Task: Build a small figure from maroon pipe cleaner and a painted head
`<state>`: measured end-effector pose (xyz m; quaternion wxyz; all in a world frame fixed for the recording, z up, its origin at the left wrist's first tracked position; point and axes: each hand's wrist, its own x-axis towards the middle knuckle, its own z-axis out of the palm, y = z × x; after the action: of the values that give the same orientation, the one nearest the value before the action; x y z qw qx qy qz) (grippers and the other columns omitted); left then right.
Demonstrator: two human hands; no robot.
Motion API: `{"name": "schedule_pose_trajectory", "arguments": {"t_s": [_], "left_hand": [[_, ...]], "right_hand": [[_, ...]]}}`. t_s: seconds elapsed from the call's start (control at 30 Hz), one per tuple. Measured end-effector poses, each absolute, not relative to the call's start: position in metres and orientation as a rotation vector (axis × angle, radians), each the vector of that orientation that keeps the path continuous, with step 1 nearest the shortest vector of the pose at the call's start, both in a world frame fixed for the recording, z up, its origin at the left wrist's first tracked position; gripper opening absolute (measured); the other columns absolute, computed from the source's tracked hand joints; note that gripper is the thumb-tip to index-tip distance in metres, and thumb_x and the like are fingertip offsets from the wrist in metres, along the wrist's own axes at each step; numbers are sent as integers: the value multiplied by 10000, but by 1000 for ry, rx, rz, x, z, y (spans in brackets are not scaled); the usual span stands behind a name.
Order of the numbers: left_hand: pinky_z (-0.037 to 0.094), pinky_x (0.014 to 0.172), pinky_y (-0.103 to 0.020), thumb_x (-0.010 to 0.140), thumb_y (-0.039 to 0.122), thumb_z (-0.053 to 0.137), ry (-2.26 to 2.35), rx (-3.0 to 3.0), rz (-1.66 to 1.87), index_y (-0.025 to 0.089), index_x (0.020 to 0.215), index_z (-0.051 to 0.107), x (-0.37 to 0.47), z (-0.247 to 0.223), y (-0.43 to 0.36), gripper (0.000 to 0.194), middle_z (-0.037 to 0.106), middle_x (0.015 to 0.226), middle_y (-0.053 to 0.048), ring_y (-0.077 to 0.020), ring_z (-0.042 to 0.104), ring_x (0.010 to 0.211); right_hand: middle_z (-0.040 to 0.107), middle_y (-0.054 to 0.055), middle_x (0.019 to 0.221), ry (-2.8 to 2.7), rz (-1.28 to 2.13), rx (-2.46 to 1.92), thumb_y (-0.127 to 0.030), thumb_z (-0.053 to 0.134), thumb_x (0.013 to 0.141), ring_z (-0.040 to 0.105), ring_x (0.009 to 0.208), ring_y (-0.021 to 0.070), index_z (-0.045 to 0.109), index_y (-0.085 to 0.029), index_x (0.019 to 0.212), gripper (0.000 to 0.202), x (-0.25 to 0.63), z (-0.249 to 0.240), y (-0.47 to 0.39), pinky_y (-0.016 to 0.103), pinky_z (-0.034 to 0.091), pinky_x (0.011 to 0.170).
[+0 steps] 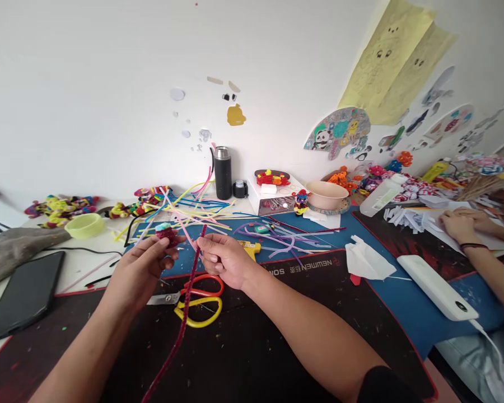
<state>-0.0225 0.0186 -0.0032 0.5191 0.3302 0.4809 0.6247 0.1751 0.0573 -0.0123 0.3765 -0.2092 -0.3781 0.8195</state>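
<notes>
Between the thumb and fingers of my left hand [145,260] is a small dark red fuzzy figure [171,237] with a light blue top. My right hand [224,257] pinches a long dark red pipe cleaner [186,313] near its upper end, and the rest hangs down toward the front edge of the view. A small gap separates the two hands. Below them, scissors [199,299] with one red and one yellow handle loop lie on the black mat [277,347]. Just behind my right hand sits a yellow glue gun [252,248], partly hidden.
Loose pipe cleaners [189,204] spread behind my hands, near a black thermos [223,173]. A phone [25,294] lies at left. On the right are a white power bank [437,288], crumpled tissue [367,258] and another person's hands [462,224]. A beige bowl [327,196] stands farther back.
</notes>
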Motion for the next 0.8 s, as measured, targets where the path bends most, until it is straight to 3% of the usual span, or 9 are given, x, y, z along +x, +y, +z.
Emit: {"name": "schedule_pose_trajectory", "arguments": {"t_s": [0.13,0.5,0.8], "left_hand": [[522,535,-232,506,610,1125,1225,860,1499,207,796,874,-20,-6,18,556,753,690,-40,-157,612,617],[494,566,-255,623,663,1076,1244,994,1460,221,860,868,-21,-17,17,543,739,688,-21,-163,626,619],[531,555,-254,687,512,1088,1060,881,1483,192,886,860,-23,-19,17,440,783,787,-51,-167,650,639]], "right_hand": [[466,-129,546,-1003,2082,-530,-600,1067,685,295,442,45,698,-189,850,576,174,-14,56,284,128,489],[488,-109,570,-1063,2084,-572,-620,1063,687,346,487,68,698,-205,881,585,175,-13,53,274,153,494],[561,-84,623,-1100,2152,-616,-598,1107,586,472,508,79,711,-195,857,627,174,-10,49,259,144,460]]}}
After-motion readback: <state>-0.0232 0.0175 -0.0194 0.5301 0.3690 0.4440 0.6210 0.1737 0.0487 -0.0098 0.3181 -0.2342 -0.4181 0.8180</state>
